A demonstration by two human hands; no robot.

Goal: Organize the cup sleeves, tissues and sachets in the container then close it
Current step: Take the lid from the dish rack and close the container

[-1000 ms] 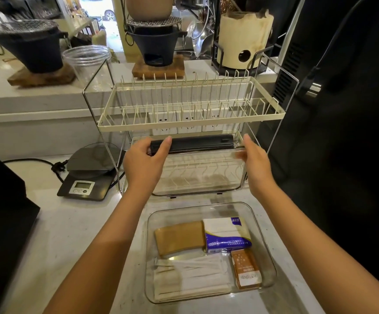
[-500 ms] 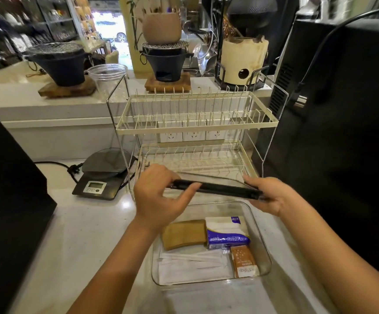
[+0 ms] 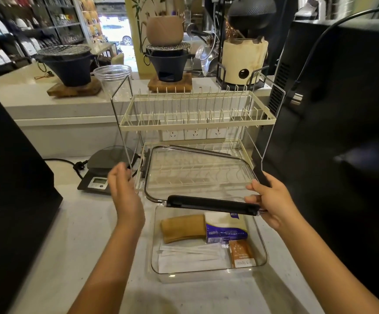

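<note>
1. Count: one clear container [image 3: 208, 274] on the counter [image 3: 86, 234]; one clear lid [image 3: 197, 171] with black clips, held tilted above the container's far edge.
2. Inside the container: one brown stack of cup sleeves [image 3: 182, 227] at far left; one tissue pack [image 3: 226, 227], white and purple, touching it on the right; white sachets [image 3: 190, 256] lying flat along the near side, number not resolvable; one orange-brown packet [image 3: 241, 254] at near right.
3. Writing: print on the tissue pack and the orange packet is too small to read. One scale [image 3: 100, 175] with a grey display, digits illegible.
4. Right hand [image 3: 272, 202]: fingers curled round the lid's right corner, thumb on top, carrying it alone.
5. Left hand [image 3: 125, 196]: off the lid, palm turned inward, fingers straight and relaxed, holding nothing.
6. One two-tier wire rack [image 3: 195, 114] behind the lid.
</note>
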